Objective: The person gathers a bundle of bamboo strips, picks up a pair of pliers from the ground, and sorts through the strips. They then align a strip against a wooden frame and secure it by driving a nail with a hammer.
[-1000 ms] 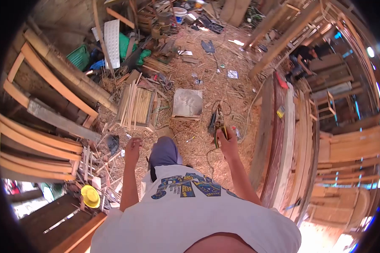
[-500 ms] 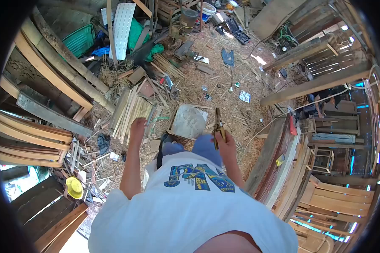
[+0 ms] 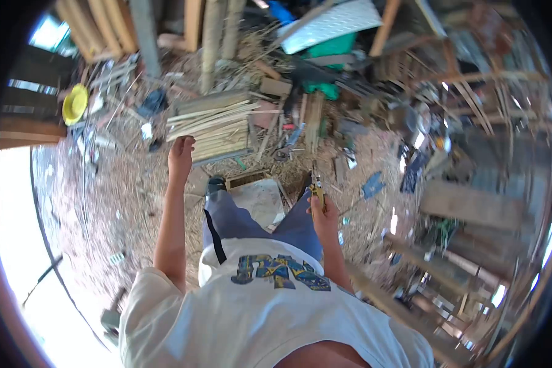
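Note:
My left hand (image 3: pixel 181 150) is at the near left edge of a pile of thin wooden strips (image 3: pixel 218 126), its fingers curled; whether it touches a strip I cannot tell. My right hand (image 3: pixel 323 207) is wrapped round the yellow handles of pliers (image 3: pixel 316 187), whose jaws point away from me. Between my legs lies a pale grey slab (image 3: pixel 257 199) beside a small wooden frame (image 3: pixel 246 178). The strips rest on a board a little ahead of my left foot.
A yellow hat (image 3: pixel 75 105) lies at the left. Long planks (image 3: pixel 211 43) stand at the top. A blue scrap (image 3: pixel 373 184) is on the straw-strewn floor at the right, with wooden beams (image 3: pixel 435 264) beyond. A bright opening (image 3: pixel 18 233) is at the far left.
The view has turned to the left and is blurred by motion. My left hand now appears over the strips' near edge. The pliers are still in my right hand.

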A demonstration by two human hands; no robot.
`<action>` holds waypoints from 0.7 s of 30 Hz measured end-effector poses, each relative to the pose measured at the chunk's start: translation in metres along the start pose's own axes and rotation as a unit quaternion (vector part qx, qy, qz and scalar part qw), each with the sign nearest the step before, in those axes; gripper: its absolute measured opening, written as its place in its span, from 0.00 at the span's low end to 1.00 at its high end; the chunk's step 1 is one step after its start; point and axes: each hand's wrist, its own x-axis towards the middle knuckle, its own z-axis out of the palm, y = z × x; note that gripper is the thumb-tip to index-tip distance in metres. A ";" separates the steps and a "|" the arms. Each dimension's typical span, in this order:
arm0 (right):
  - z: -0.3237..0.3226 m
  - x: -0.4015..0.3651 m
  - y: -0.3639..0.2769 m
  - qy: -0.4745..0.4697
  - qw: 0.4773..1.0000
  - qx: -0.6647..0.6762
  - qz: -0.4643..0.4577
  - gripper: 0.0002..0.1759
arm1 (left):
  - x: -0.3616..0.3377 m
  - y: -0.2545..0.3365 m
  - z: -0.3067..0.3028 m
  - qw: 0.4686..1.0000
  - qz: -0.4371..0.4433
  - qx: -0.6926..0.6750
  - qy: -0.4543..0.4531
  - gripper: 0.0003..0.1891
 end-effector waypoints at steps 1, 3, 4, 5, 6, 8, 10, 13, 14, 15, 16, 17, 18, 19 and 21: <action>-0.003 0.033 0.012 -0.051 0.998 -0.042 -0.004 0.16 | -0.003 0.000 0.004 0.999 -0.012 -0.006 0.035 0.14; 0.003 0.110 0.047 -0.135 0.980 -0.137 -0.040 0.16 | -0.011 -0.013 0.024 0.993 -0.016 -0.065 0.100 0.15; 0.019 0.144 0.061 -0.165 0.963 -0.171 -0.126 0.15 | -0.014 -0.030 0.035 0.988 -0.014 -0.089 0.126 0.16; 0.034 0.181 0.069 -0.191 0.937 -0.204 -0.210 0.15 | -0.013 -0.051 0.046 0.987 -0.026 -0.083 0.135 0.17; 0.051 0.212 0.081 -0.211 0.906 -0.231 -0.286 0.15 | -0.012 -0.078 0.061 0.985 -0.019 -0.043 0.168 0.17; 0.090 0.265 0.116 -0.282 0.863 -0.282 -0.309 0.13 | -0.003 -0.131 0.087 0.977 -0.005 0.038 0.209 0.18; 0.140 0.296 0.146 -0.268 0.818 -0.285 -0.422 0.12 | 0.019 -0.181 0.104 0.968 0.023 0.026 0.249 0.19; 0.206 0.334 0.168 -0.330 0.736 -0.272 -0.525 0.10 | 0.046 -0.219 0.109 0.951 0.083 0.020 0.297 0.24; 0.229 0.342 0.176 -0.336 0.718 -0.267 -0.548 0.11 | 0.053 -0.228 0.104 0.942 0.097 0.029 0.319 0.25; 0.252 0.348 0.183 -0.341 0.699 -0.263 -0.571 0.11 | 0.060 -0.237 0.098 0.933 0.112 0.036 0.340 0.27; 0.270 0.353 0.190 -0.343 0.678 -0.261 -0.596 0.11 | 0.066 -0.252 0.092 0.922 0.129 0.041 0.362 0.28; 0.287 0.356 0.196 -0.338 0.659 -0.272 -0.615 0.11 | 0.071 -0.271 0.083 0.914 0.152 0.066 0.371 0.30; 0.302 0.360 0.202 -0.331 0.638 -0.285 -0.634 0.12 | 0.079 -0.291 0.073 0.904 0.177 0.087 0.379 0.32; 0.311 0.364 0.209 -0.326 0.615 -0.300 -0.652 0.12 | 0.085 -0.294 0.064 0.894 0.162 0.146 0.390 0.34; 0.320 0.368 0.221 -0.308 0.609 -0.305 -0.664 0.11 | 0.104 -0.263 0.059 0.886 0.193 0.099 0.409 0.39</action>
